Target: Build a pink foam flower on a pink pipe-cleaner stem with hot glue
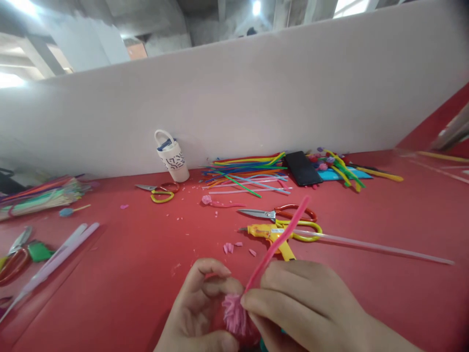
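One tuft [234,317], one stem [277,244].
My left hand [203,310] curls fingers round the tuft, my right hand [306,299] pinches the stem; I'd press lightly to avoid flattening the tuft.

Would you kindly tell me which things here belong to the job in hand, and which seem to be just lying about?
Likely the job:
pink tufted piece, between left hand and right hand
fuzzy pink stem, at the right hand
yellow glue gun, probably, lying just beyond

Apparently just lying about:
white cup, farther back
black phone, farther back
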Available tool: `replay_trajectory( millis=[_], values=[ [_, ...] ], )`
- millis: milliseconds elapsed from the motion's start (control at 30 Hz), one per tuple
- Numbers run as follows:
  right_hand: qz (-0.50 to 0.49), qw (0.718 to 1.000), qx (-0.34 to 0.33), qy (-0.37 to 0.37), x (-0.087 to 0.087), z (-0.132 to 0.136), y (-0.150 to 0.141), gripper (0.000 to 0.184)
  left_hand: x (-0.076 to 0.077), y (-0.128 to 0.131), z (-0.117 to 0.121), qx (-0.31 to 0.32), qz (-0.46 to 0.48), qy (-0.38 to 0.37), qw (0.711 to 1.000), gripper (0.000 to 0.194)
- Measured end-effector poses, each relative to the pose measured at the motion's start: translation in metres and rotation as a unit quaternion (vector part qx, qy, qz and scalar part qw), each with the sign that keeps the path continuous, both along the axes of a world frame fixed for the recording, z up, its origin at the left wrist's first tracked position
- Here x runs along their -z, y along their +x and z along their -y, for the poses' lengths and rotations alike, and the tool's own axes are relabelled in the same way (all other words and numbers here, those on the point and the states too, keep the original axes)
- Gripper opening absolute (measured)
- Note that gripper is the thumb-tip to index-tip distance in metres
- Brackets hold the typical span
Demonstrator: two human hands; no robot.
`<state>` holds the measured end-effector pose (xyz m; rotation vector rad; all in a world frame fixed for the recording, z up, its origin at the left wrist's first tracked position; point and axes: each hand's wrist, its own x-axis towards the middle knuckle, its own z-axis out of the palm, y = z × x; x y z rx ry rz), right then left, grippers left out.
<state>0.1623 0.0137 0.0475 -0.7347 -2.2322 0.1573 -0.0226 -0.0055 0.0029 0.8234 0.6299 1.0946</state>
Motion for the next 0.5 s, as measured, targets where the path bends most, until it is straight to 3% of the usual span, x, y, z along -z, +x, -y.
replay_trajectory(
  millis=[133,300,400,500],
  values=[
    [-0.027,0.992,0.013,-0.123,-0.005,-0.006,0.001,0.018,0.003,-0.002,0.003,-0.051,-0.073,0.035,0.995,0.043],
    [-0.086,0.956,0.039,-0.279,-0.007,-0.015,-0.002,0.019,0.006,-0.003,0.006,-0.079,-0.126,0.048,0.988,0.041],
    [-0.099,0.915,0.025,-0.391,-0.009,-0.016,-0.005,0.021,0.007,-0.002,0.007,-0.083,-0.149,0.073,0.983,0.041],
    [-0.094,0.846,0.009,-0.525,-0.01,-0.014,-0.009,0.025,0.006,-0.002,0.006,-0.093,-0.19,0.122,0.97,0.04]
  ],
)
